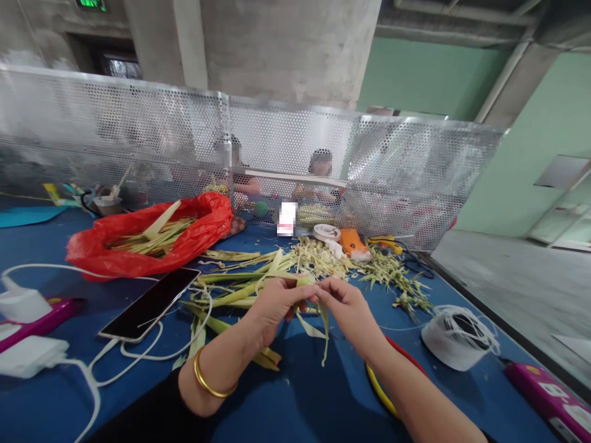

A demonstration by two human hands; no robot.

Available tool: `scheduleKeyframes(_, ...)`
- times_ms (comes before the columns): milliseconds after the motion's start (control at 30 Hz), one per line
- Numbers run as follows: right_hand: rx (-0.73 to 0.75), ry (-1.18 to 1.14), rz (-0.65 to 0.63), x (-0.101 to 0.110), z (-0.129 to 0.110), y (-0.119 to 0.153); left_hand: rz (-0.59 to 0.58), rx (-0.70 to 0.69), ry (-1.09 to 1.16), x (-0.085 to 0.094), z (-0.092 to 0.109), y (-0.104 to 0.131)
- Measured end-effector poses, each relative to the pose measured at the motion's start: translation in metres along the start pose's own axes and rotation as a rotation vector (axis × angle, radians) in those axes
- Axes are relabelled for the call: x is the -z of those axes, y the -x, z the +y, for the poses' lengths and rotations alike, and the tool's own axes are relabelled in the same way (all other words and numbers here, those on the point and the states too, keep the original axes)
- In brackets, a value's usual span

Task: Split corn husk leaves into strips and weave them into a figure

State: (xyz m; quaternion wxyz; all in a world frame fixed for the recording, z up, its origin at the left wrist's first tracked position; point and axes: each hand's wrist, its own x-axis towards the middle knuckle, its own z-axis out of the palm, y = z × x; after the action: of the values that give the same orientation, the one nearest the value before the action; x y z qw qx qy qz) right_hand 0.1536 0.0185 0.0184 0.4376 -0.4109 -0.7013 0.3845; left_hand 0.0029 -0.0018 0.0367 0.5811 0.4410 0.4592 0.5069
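My left hand (277,303) and my right hand (345,303) meet over the middle of the blue table. Between their pinched fingertips is a pale green leaf strip (325,335), its loose ends hanging down below. My left hand closes round the strip's upper part, while the right thumb and forefinger pinch it close to the left thumb. Just beyond my left hand lies a pile of long green leaf stalks (235,295). Small leafy scraps (318,257) are heaped behind my hands. Exactly how the strip is folded at my fingertips is hidden.
A red plastic bag (138,261) of leaves stands at left, near a dark-screened tablet (152,304) with white cables. To the right are a white cord spool (447,338) and a magenta power strip (549,394). A perforated metal screen (286,132) borders the back; people sit behind it.
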Motion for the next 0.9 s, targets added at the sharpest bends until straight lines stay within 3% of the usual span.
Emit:
scheduleKeyframes(100,0.105,0.142,0.045,0.002,0.000,0.001,0.013,-0.021,-0.012,-0.001,-0.001,-0.001)
scheduleKeyframes(267,0.506,0.685,0.188,0.012,-0.003,0.001,0.049,-0.017,-0.015,0.002,-0.003,-0.004)
scheduleKeyframes(367,0.544,0.767,0.247,0.016,-0.002,0.001,0.055,-0.010,0.006,0.003,-0.005,-0.006)
scheduleKeyframes(433,0.495,0.746,0.235,0.017,0.000,0.001,0.055,-0.005,0.018,0.004,-0.005,-0.006)
scheduleKeyframes(533,0.280,0.586,0.113,0.018,0.005,-0.003,0.056,0.014,0.055,0.005,-0.004,-0.007)
scheduleKeyframes(633,0.022,0.238,0.001,0.017,0.007,-0.007,0.047,0.052,0.090,0.004,-0.003,-0.006)
scheduleKeyframes(733,-0.160,-0.112,-0.016,0.013,0.005,-0.007,-0.018,0.096,0.039,-0.001,-0.005,-0.003)
scheduleKeyframes(900,-0.224,-0.419,0.028,0.004,-0.001,-0.002,-0.121,0.189,-0.040,-0.005,-0.011,0.001)
